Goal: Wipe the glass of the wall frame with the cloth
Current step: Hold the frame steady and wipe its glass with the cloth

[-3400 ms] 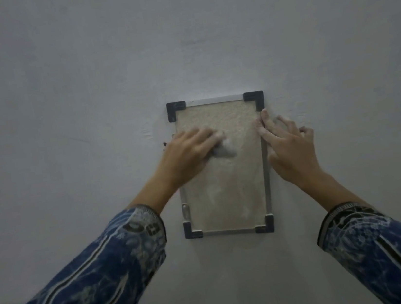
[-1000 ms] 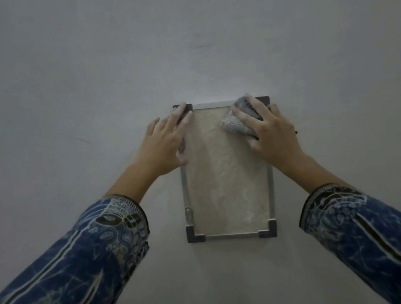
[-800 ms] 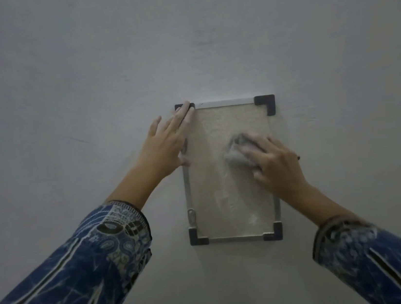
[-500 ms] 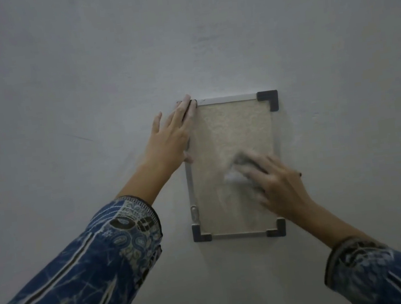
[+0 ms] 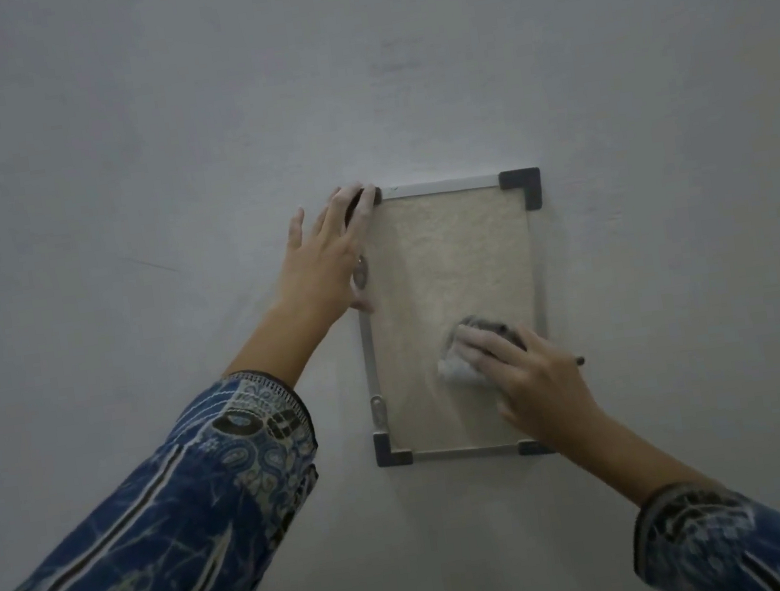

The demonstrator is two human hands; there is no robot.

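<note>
Writing shows nowhere on the wall frame or its glass. The frame hangs upright on a bare grey wall, open on every side. The left hand lies flat, fingers spread, over the top-left corner. The right hand presses a crumpled cloth against the lower right glass, near the right edge.

Indoor room: plain painted wall, hung frame.
</note>
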